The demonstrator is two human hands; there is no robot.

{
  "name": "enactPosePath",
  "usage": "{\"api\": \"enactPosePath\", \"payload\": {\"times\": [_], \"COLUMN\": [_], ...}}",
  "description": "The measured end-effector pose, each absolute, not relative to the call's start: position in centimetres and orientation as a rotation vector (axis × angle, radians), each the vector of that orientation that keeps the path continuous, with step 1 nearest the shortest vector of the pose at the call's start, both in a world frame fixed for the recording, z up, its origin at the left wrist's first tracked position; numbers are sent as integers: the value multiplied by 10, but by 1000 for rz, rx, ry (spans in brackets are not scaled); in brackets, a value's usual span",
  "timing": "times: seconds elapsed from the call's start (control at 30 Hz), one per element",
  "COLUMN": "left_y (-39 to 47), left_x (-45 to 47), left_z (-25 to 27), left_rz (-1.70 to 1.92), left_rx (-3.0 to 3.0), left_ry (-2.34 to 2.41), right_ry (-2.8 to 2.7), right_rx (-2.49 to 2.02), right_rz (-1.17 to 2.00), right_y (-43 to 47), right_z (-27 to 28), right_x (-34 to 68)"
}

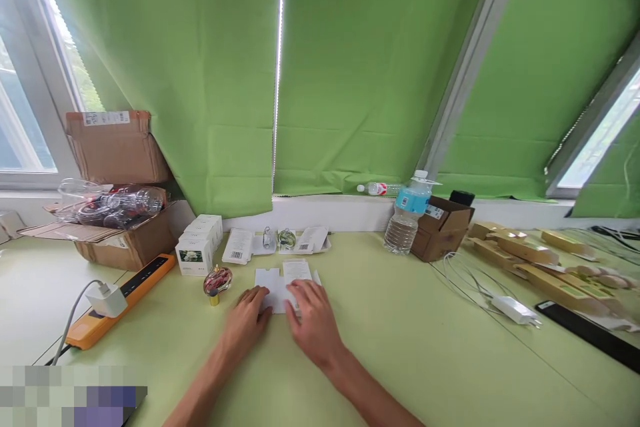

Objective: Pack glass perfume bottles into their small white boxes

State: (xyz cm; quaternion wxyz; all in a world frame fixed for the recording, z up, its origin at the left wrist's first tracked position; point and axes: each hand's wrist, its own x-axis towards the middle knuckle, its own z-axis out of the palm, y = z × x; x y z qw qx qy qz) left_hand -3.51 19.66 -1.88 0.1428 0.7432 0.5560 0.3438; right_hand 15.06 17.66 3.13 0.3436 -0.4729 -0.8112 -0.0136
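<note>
A flat unfolded white carton (271, 282) lies on the pale green table in front of me. My left hand (249, 315) rests at its left edge, fingertips touching the card and thumb apart from the fingers. My right hand (314, 313) lies over the printed panel (296, 269) with its fingers spread, covering part of it. Left of my left hand stands a glass globe ornament (218, 279) with reddish wire inside and a gold base (214, 297). Behind the carton lie more flat printed cartons (239, 245) and clear bulb-like pieces (287, 238).
White boxes (195, 259) are stacked at the left, near an orange power strip (150, 273) and an open cardboard box (120, 243). To the right are a water bottle (401, 230), a brown box (440, 237), a white charger (515, 310), golden boxes (535, 253) and a black bar (590, 333).
</note>
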Motion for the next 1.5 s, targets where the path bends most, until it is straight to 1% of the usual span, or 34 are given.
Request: {"api": "enactPosePath", "payload": {"times": [0.17, 0.3, 0.47, 0.7, 0.9, 1.07, 1.2, 1.3, 1.5], "left_y": [194, 187, 180, 185, 192, 189, 189, 192, 190], "left_x": [-22, -14, -8, -4, -4, -6, -7, -9, -7], "left_z": [-15, -10, -6, -13, 0, 9, 7, 4, 8], "left_rz": [1040, 1079, 1018, 1172, 1398, 1366, 1348, 1308, 1237], "left_rx": [2216, 1996, 1820, 1559, 1166, 1019, 859, 728, 585], "left_ry": [1508, 1409, 1296, 1214, 1178, 1189, 1048, 947, 858], "right_ry": [-1880, -1827, -1754, -1854, -1871, -1901, -1900, -1861, -1630], "right_rx": [-1377, -1335, -1305, -1327, -1266, -1215, -1192, -1095, -942], "right_rz": [252, 485, 725, 732, 755, 717, 666, 664, 834], "right_y": [203, 205, 203, 198, 189, 182, 178, 176, 173], "right_z": [27, 11, -6, -10, -2, 2, 3, 7, 19], "right_x": [183, 192, 195, 193, 191, 189, 189, 189, 185]}}
